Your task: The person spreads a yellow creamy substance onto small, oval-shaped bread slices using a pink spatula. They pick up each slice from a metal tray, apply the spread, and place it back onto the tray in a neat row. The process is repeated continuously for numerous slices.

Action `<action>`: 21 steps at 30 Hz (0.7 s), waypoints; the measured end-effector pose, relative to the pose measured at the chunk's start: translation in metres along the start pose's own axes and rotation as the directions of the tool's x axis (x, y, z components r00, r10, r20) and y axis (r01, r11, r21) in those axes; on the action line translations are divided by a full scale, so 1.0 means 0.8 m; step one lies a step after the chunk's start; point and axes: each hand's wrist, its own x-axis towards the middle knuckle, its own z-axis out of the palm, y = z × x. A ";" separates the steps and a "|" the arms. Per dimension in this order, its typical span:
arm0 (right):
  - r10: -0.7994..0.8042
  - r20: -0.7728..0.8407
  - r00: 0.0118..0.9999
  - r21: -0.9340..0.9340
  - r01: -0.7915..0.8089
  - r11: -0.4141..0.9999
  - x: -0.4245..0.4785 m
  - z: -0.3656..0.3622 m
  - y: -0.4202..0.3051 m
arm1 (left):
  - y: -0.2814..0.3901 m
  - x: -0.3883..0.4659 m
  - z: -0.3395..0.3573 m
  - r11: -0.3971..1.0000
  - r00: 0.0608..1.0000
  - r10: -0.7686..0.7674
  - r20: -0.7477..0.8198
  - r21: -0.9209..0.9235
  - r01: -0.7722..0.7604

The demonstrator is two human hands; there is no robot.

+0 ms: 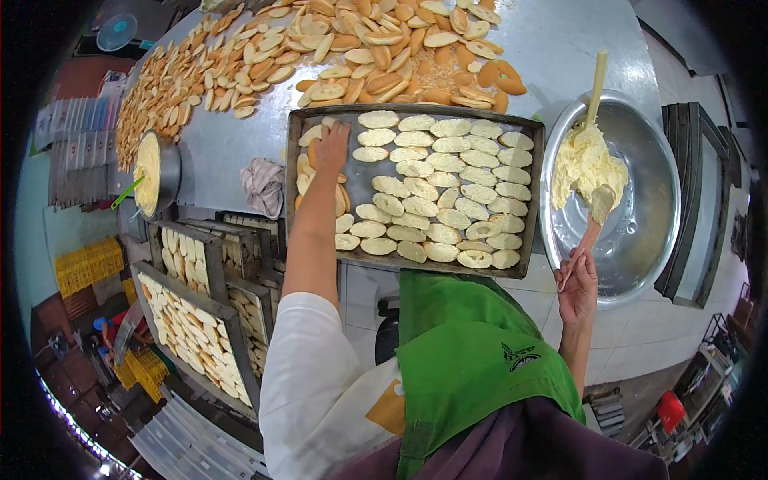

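My left hand (333,147) reaches into the left end of a dark metal baking tray (367,173). It rests over a heap of plain oval bread slices (305,180), its fingertips at one slice; whether they grip it is hidden. Rows of oval slices coated with pale cream (451,144) cover most of the tray. On the right, my right hand (580,282) holds a pink spatula (591,237) by its handle, with a dab of cream on the blade. This blade is above a large steel bowl (648,252) containing a mound of pale yellow cream (585,162).
Many loose slices (384,48) spread across the metal table (558,48). A yellowish stick (598,84) stands in the cream. A cloth (264,186) and a pot of cream (148,174) lie left; filled trays (198,336) lean below. Empty trays (699,204) stand right.
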 end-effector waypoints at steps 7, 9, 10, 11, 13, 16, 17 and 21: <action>-0.015 -0.041 0.999 0.015 0.016 1.000 -0.011 -0.009 0.003 | -0.021 0.015 0.006 0.983 0.991 -0.121 0.048 0.146 0.113; -0.013 -0.040 0.999 0.021 0.013 1.000 -0.011 -0.010 0.006 | -0.022 0.009 -0.018 0.998 0.948 -0.052 -0.315 0.000 0.055; -0.007 -0.036 0.999 0.016 0.007 1.000 -0.009 -0.009 0.007 | -0.023 0.005 -0.027 0.998 0.873 -0.036 -0.487 -0.059 0.009; 0.000 -0.032 0.999 0.011 0.001 1.000 -0.007 -0.008 0.008 | -0.024 0.001 -0.031 0.921 0.891 -0.242 -0.385 -0.379 0.087; 0.031 -0.004 1.000 0.017 -0.031 0.999 -0.002 0.002 0.011 | -0.013 -0.006 -0.061 0.472 0.866 -0.499 -0.024 -0.846 0.249; 0.073 0.062 0.995 0.024 -0.074 0.997 0.005 0.016 0.019 | 0.020 -0.055 -0.105 -0.363 0.836 -0.381 0.394 -0.896 0.257; 0.086 0.090 0.992 0.026 -0.088 0.996 0.010 0.017 0.021 | 0.028 -0.070 -0.113 -0.584 0.845 -0.251 0.472 -0.770 0.257; 0.145 0.159 0.977 -0.079 -0.133 0.988 0.019 0.029 0.028 | 0.102 -0.136 -0.147 -0.938 0.895 0.135 0.425 -0.237 0.254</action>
